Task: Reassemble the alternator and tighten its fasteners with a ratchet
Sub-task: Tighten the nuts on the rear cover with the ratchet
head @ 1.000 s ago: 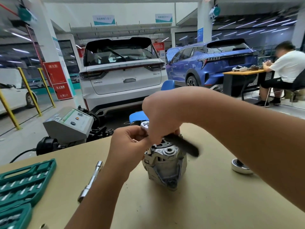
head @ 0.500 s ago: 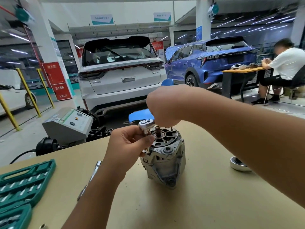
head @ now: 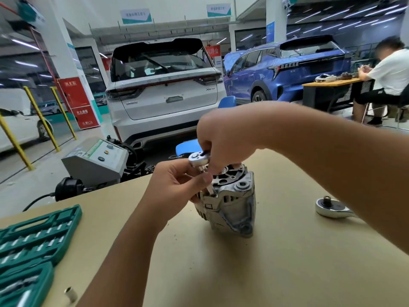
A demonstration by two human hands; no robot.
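Two hands at work over a silver cast-metal alternator (head: 230,202), standing upright near the middle of the tan tabletop (head: 265,273). Left hand (head: 177,185) curled, fingertips pinching a short socket or extension under the ratchet head, right at the alternator's upper left edge. Right hand (head: 223,138) reaching across from the right, fingers bent down around the small chrome ratchet (head: 198,158), whose round head sits just above the alternator's top face; handle hidden under the palm. Black finned end of the alternator partly visible beneath the right fingers.

Second, larger chrome ratchet head (head: 332,208) lying on the tabletop to the right, well apart from the alternator, partly covered by the right forearm. Green plastic socket-set case (head: 33,240) open at the left edge, rows of silver sockets inside. Small loose silver socket (head: 70,294) on the tabletop near the bottom left.

Beyond the tabletop: grey machine with a control panel (head: 97,162), white SUV (head: 163,91), blue SUV (head: 285,69), and a seated person in a white shirt (head: 387,80) at an orange desk.
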